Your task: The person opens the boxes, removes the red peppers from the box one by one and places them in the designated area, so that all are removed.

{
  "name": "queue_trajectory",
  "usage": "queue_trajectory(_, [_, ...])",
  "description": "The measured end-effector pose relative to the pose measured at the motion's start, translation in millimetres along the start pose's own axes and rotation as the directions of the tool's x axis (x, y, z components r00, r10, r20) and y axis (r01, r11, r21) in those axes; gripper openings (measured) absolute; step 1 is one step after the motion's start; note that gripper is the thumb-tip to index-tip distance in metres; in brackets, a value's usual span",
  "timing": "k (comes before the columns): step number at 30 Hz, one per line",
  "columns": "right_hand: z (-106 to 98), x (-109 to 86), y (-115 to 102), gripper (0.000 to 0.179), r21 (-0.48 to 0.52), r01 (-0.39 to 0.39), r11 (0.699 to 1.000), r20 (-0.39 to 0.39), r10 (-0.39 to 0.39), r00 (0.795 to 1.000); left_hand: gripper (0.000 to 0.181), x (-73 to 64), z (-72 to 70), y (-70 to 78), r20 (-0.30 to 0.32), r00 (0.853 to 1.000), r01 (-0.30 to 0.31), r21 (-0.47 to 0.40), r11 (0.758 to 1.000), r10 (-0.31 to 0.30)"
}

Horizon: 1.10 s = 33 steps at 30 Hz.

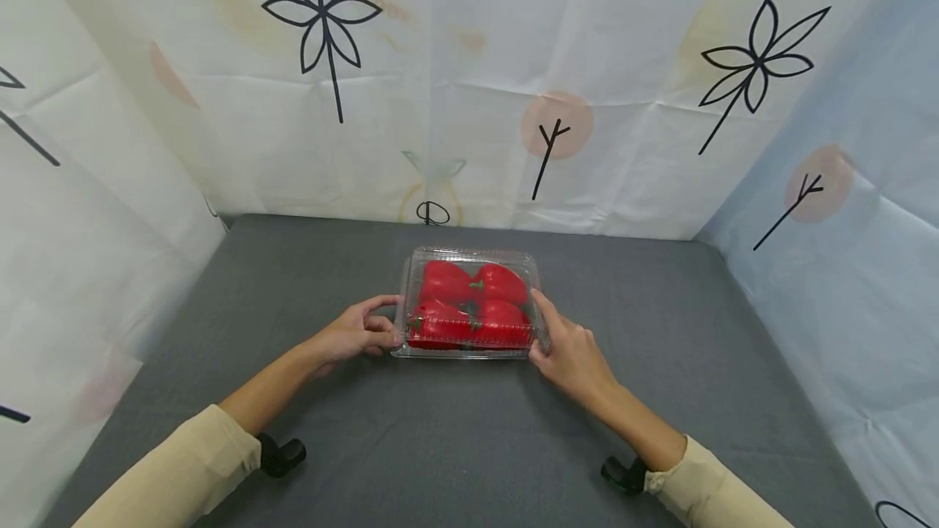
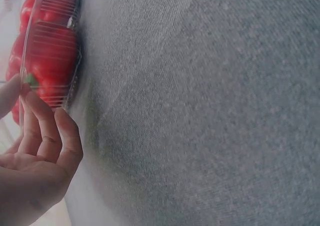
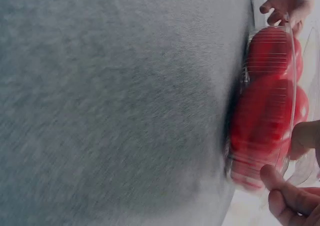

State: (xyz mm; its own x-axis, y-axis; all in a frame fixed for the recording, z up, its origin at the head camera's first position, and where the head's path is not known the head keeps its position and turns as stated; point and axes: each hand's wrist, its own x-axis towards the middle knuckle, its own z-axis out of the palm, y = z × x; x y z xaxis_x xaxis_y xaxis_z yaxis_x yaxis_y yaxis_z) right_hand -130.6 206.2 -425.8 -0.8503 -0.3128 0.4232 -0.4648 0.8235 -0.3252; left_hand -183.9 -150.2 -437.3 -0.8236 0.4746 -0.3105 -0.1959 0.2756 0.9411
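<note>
A clear plastic clamshell box [image 1: 464, 354] lies on the grey cloth, with several red bell peppers [image 1: 502, 324] inside. Green stems show near the middle. My left hand [image 1: 358, 330] pinches the box's left edge; in the left wrist view, thumb and forefinger meet at the rim while the other fingers curl below. On the opposite side, my right hand [image 1: 575, 355] grips the right edge, its thumb at the near corner and forefinger along the side. Clear film-like plastic [image 3: 303, 170] shows by the right fingers. Whether the lid is fully fastened is hard to tell.
Grey cloth [image 1: 455, 438] covers the table. White printed curtains [image 1: 469, 47] stand behind it and at both sides. Each wrist wears a black strap device, such as the left wristband [image 1: 281, 456].
</note>
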Motion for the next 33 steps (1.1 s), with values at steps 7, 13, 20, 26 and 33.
queue_trajectory(7, [-1.9, -0.4, 2.4, 0.068, -0.068, 0.019, 0.997, -0.041, -0.022, 0.999, 0.078, 0.3, -0.8, -1.8, 0.002, 1.0, -0.002, -0.03, 1.0, 0.002])
queue_trajectory(13, [-4.7, 3.6, 4.8, 0.064, -0.041, 0.01, 0.999, -0.138, -0.015, 0.99, 0.076, -0.2, -1.6, -3.6, 0.029, 0.999, -0.024, -0.054, 0.998, 0.026])
queue_trajectory(20, [-13.6, 24.3, 3.7, 0.059, 0.017, 0.009, 1.0, -0.248, -0.004, 0.969, 0.072, -1.3, -1.9, -4.7, 0.047, 0.998, -0.047, -0.082, 0.996, 0.051])
queue_trajectory(26, [-25.1, 45.9, 1.7, 0.054, 0.111, -0.06, 0.992, -0.284, 0.09, 0.955, 0.072, -2.8, -1.5, -4.8, 0.039, 0.999, -0.032, -0.076, 0.997, 0.035])
queue_trajectory(33, [-36.3, 64.2, 0.6, 0.052, 0.234, -0.161, 0.959, -0.257, 0.22, 0.941, 0.071, -4.3, -0.6, -5.3, 0.036, 0.999, -0.015, -0.075, 0.997, 0.018])
